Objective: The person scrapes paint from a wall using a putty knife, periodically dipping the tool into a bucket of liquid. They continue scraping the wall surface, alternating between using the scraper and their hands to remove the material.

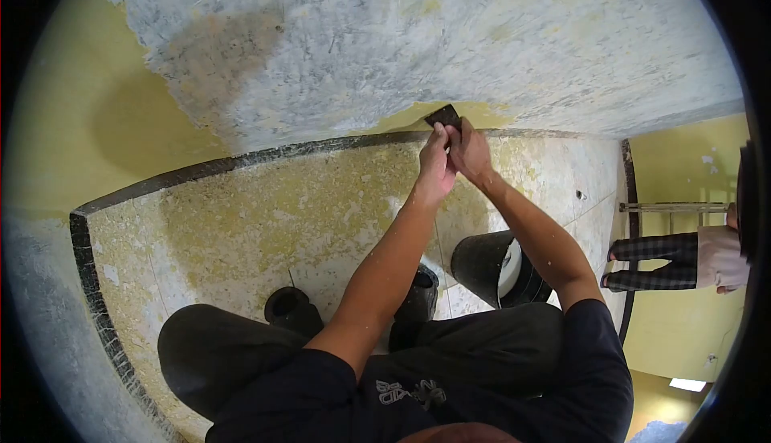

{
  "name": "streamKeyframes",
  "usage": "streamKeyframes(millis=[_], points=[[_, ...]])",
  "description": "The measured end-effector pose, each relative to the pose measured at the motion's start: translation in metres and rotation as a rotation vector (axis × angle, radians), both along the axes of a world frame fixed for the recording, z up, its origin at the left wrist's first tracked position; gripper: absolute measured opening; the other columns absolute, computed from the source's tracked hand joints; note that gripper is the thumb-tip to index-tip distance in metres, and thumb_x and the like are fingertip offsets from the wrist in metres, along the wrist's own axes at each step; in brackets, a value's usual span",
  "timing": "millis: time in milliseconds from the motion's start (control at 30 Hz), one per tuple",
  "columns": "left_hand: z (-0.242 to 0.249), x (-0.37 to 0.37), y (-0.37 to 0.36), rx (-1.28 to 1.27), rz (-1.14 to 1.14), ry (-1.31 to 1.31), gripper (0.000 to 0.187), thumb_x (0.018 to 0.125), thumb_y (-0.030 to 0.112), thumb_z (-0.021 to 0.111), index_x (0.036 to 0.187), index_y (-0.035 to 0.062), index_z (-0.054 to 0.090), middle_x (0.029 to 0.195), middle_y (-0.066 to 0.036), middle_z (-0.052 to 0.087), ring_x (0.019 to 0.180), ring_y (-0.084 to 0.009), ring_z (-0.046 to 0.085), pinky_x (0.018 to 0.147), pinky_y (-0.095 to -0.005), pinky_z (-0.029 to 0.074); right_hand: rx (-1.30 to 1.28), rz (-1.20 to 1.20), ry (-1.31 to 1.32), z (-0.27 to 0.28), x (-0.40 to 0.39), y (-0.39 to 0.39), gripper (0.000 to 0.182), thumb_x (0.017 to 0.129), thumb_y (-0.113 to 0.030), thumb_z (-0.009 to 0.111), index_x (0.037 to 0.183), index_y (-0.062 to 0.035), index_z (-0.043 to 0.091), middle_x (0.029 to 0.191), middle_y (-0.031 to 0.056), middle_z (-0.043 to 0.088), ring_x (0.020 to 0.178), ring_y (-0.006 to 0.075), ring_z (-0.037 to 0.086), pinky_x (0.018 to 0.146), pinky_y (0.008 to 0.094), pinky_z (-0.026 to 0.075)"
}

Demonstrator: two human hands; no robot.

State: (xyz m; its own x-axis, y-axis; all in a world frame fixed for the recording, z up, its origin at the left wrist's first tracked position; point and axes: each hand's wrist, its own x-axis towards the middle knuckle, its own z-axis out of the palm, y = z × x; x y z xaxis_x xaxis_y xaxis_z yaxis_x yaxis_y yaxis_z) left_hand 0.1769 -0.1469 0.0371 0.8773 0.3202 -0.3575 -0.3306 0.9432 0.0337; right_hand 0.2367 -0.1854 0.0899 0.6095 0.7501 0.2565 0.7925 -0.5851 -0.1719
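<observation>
Both my hands are closed together on a dark, flat-bladed scraper (442,115). Its blade lies against the lower part of the wall (353,49), at a patch of yellow paint (393,122) just above the dark skirting strip (265,156). My left hand (435,162) grips from the left, thumb toward the blade. On the other side, my right hand (472,152) wraps round the tool. The fingers overlap, and the handle is mostly hidden between them. Around the yellow patch the wall is mottled grey and white.
Paint flakes cover the floor (273,210). A black bucket (482,265) with something whitish inside stands by my right knee. Intact yellow paint (80,138) remains on the left wall. At far right, another person in checked trousers (658,262) stands near a metal frame (679,208).
</observation>
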Motion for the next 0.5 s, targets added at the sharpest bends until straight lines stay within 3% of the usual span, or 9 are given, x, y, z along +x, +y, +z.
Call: streamKeyframes(millis=[67, 100, 167, 200, 333, 367, 433, 500], points=[[0.010, -0.014, 0.000, 0.144, 0.053, 0.188, 0.032, 0.092, 0.039, 0.050, 0.107, 0.0112, 0.056, 0.097, 0.000, 0.060, 0.089, -0.0145, 0.056, 0.078, -0.0304, 0.046, 0.379, 0.028, 0.485, -0.018, -0.008, 0.000, 0.028, 0.092, -0.027, 0.049, 0.084, -0.0007, 0.056, 0.063, 0.0166, 0.059, 0.053, 0.0236, 0.057, 0.050, 0.0354, 0.046], [0.006, -0.017, 0.002, 0.144, 0.052, 0.192, 0.032, 0.092, 0.039, 0.050, 0.107, 0.0112, 0.056, 0.097, 0.000, 0.060, 0.089, -0.0145, 0.056, 0.078, -0.0304, 0.046, 0.379, 0.027, 0.489, -0.027, -0.016, 0.003, 0.028, 0.092, -0.027, 0.049, 0.084, -0.0007, 0.056, 0.063, 0.0166, 0.059, 0.053, 0.0236, 0.057, 0.050, 0.0354, 0.046], [-0.003, -0.023, 0.010, 0.337, 0.136, 0.315, 0.032, 0.093, 0.037, 0.048, 0.108, 0.0094, 0.055, 0.098, -0.002, 0.059, 0.086, -0.0141, 0.055, 0.079, -0.0298, 0.045, 0.676, -0.025, 1.007, -0.038, -0.032, 0.013, 0.025, 0.094, -0.022, 0.046, 0.091, 0.0003, 0.058, 0.070, 0.0070, 0.060, 0.058, 0.0135, 0.053, 0.052, 0.0287, 0.045], [0.004, -0.029, 0.018, 0.346, 0.071, 0.402, 0.029, 0.095, 0.034, 0.046, 0.106, 0.0080, 0.055, 0.098, -0.003, 0.059, 0.087, -0.0130, 0.053, 0.081, -0.0293, 0.044, 0.668, -0.114, 1.179, -0.038, -0.036, 0.016, 0.024, 0.095, -0.021, 0.044, 0.091, -0.0009, 0.058, 0.076, 0.0019, 0.061, 0.060, 0.0110, 0.053, 0.054, 0.0263, 0.044], [-0.001, -0.023, 0.023, 0.508, 0.074, 0.382, 0.028, 0.096, 0.032, 0.043, 0.105, 0.0075, 0.054, 0.099, -0.004, 0.057, 0.091, -0.0134, 0.052, 0.081, -0.0285, 0.044, 0.775, -0.079, 1.129, -0.041, -0.036, 0.019, 0.023, 0.094, -0.019, 0.048, 0.089, -0.0006, 0.059, 0.075, 0.0034, 0.062, 0.064, 0.0105, 0.054, 0.057, 0.0256, 0.046], [-0.001, -0.016, 0.021, 0.455, 0.108, 0.367, 0.028, 0.097, 0.031, 0.043, 0.105, 0.0072, 0.054, 0.100, -0.004, 0.057, 0.092, -0.0135, 0.052, 0.082, -0.0285, 0.044, 0.778, -0.079, 1.130, -0.043, -0.030, 0.018, 0.023, 0.094, -0.019, 0.048, 0.089, -0.0006, 0.059, 0.075, 0.0034, 0.062, 0.064, 0.0105, 0.054, 0.057, 0.0256, 0.046], [-0.002, -0.008, 0.017, 0.404, 0.145, 0.351, 0.028, 0.097, 0.031, 0.042, 0.106, 0.0069, 0.053, 0.101, -0.004, 0.056, 0.093, -0.0136, 0.052, 0.082, -0.0286, 0.044, 0.684, 0.045, 0.871, -0.046, -0.019, 0.016, 0.023, 0.093, -0.019, 0.050, 0.090, 0.0012, 0.059, 0.076, 0.0053, 0.063, 0.068, 0.0113, 0.056, 0.061, 0.0267, 0.047], [0.003, -0.002, 0.013, 0.274, 0.165, 0.338, 0.026, 0.097, 0.029, 0.042, 0.108, 0.0073, 0.051, 0.101, -0.005, 0.055, 0.093, -0.0139, 0.052, 0.082, -0.0288, 0.044, 0.646, 0.059, 0.836, -0.047, -0.013, 0.011, 0.024, 0.092, -0.020, 0.051, 0.093, 0.0024, 0.059, 0.078, 0.0071, 0.065, 0.070, 0.0118, 0.056, 0.064, 0.0282, 0.047]])
